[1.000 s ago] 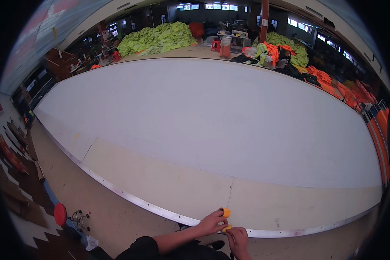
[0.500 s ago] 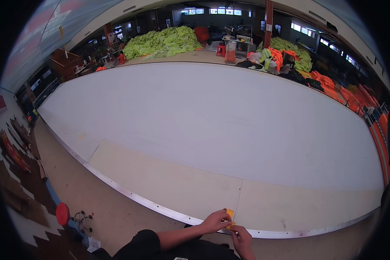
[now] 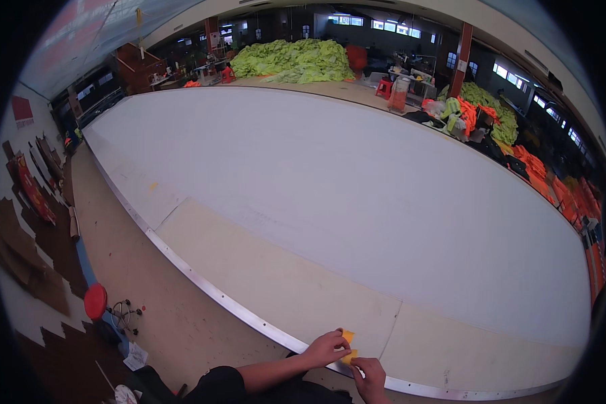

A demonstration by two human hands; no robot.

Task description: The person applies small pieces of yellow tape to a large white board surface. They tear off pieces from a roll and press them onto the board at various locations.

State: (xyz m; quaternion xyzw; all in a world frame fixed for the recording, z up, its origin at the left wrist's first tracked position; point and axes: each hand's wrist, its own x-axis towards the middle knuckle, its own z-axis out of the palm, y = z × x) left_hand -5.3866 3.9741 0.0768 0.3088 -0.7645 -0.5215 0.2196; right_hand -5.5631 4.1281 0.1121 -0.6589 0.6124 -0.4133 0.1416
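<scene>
At the near edge of a large pale table (image 3: pixel 262 256), both my hands are close together over small yellow pieces, thin and flat like tape or cloth; I cannot tell which. My left hand (image 3: pixel 324 350) has its fingers closed on a yellow piece (image 3: pixel 348 336), part of which sticks up past the fingers. Another yellow part (image 3: pixel 349 357) shows between the hands; whether it joins the first is unclear. My right hand (image 3: pixel 369 378) pinches with thumb and forefinger at the lower end of that yellow part.
A metal strip (image 3: pixel 212 291) edges the table. Beige sheets (image 3: pixel 283 269) lie along its near side. At left stands a red-topped wheeled stool (image 3: pixel 95 301). Beyond the table are a heap of yellow-green garments (image 3: pixel 293 60) and orange ones (image 3: pixel 532 161).
The view has turned, so the room appears shifted right and the left floor shows more. My hands stay together at the table edge, and more of the lower yellow part shows between them.
</scene>
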